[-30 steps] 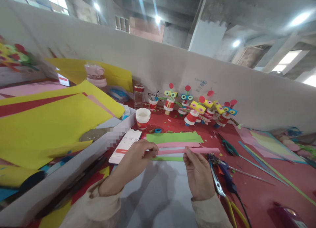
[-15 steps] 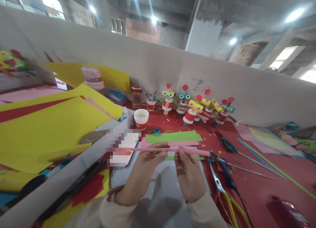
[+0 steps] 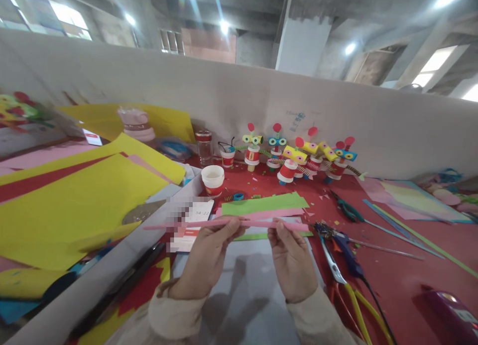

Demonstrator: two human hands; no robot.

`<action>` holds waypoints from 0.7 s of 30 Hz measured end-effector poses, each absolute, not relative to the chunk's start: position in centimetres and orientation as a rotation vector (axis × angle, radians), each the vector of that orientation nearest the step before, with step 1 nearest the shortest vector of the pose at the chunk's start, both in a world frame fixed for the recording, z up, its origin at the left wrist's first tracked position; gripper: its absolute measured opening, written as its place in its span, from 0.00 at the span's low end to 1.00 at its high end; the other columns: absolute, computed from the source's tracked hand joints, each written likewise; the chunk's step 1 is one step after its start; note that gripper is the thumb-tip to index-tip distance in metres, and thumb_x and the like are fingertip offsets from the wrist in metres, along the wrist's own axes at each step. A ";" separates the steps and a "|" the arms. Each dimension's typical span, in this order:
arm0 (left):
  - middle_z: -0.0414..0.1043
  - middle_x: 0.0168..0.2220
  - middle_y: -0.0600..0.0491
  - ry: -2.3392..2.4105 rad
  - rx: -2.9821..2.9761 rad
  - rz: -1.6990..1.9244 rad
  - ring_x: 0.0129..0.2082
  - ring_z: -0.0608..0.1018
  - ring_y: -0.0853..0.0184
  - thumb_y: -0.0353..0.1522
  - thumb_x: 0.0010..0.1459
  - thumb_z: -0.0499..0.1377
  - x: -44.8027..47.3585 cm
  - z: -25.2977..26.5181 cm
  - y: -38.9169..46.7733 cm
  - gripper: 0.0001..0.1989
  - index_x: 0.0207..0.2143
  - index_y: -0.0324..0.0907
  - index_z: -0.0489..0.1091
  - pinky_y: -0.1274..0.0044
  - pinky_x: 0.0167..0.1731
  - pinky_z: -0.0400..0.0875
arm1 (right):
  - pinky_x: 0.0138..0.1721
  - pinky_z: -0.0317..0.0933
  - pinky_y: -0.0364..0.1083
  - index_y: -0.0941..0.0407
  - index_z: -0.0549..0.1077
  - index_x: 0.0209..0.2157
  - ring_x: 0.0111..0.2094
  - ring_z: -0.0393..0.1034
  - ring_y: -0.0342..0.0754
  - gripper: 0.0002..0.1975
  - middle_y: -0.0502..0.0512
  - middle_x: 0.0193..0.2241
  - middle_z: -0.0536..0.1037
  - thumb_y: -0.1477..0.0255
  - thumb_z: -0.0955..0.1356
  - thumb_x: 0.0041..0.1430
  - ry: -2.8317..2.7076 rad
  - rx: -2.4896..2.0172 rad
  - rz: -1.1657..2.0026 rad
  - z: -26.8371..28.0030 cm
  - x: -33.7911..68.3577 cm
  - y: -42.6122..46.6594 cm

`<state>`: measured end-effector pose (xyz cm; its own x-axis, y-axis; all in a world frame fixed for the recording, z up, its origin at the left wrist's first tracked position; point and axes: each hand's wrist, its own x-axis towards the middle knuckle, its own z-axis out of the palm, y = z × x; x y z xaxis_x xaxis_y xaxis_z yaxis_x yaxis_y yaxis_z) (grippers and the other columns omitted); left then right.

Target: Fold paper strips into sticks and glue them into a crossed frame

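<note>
A narrow pink paper strip [image 3: 260,224] stretches level between my two hands, above a grey board [image 3: 239,280]. My left hand [image 3: 214,250] pinches it near its middle, and the thin left end reaches over a phone [image 3: 190,230]. Nearer the right end, my right hand [image 3: 290,258] grips the strip between thumb and fingers. Just beyond my hands lie a green paper strip [image 3: 265,204] and a pink sheet beneath it. Whether the strip is folded or rolled I cannot tell.
Cup-bodied paper figures [image 3: 287,171] stand along the wall. Stacked paper cups [image 3: 212,179] sit behind the phone. Right of my hands lie scissors [image 3: 336,270], a corded glue gun [image 3: 349,258] and green-handled pliers [image 3: 347,208]. Yellow paper [image 3: 82,200] fills the left side.
My left hand has shifted slightly left along the strip, and its fingers are closed more tightly. The strip's left end reaches further left. My right hand still grips it; the camera view has moved slightly.
</note>
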<state>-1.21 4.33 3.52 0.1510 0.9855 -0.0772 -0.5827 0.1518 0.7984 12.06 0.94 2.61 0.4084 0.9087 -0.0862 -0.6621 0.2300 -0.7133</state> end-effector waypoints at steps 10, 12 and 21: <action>0.76 0.26 0.56 0.795 0.641 1.485 0.30 0.76 0.71 0.34 0.38 0.71 -3.0 3.8 6.2 0.10 0.23 0.40 0.75 0.78 0.37 0.71 | 0.32 0.63 0.34 0.53 0.77 0.29 0.28 0.68 0.34 0.10 0.43 0.27 0.77 0.69 0.76 0.42 -0.226 -0.737 0.937 3.5 16.1 1.6; 0.76 0.27 0.55 0.819 0.674 1.463 0.32 0.75 0.71 0.35 0.41 0.70 -2.5 3.4 6.0 0.09 0.25 0.40 0.76 0.78 0.39 0.69 | 0.33 0.63 0.37 0.51 0.76 0.33 0.30 0.69 0.36 0.14 0.44 0.31 0.77 0.71 0.77 0.40 -0.331 -0.791 1.015 2.9 14.9 1.3; 0.73 0.32 0.54 0.636 0.774 1.085 0.28 0.73 0.73 0.30 0.43 0.69 -0.8 3.0 4.3 0.10 0.31 0.40 0.75 0.80 0.33 0.69 | 0.31 0.62 0.40 0.53 0.78 0.28 0.27 0.65 0.40 0.08 0.48 0.25 0.75 0.66 0.75 0.44 -0.571 -0.837 1.213 1.7 12.0 0.8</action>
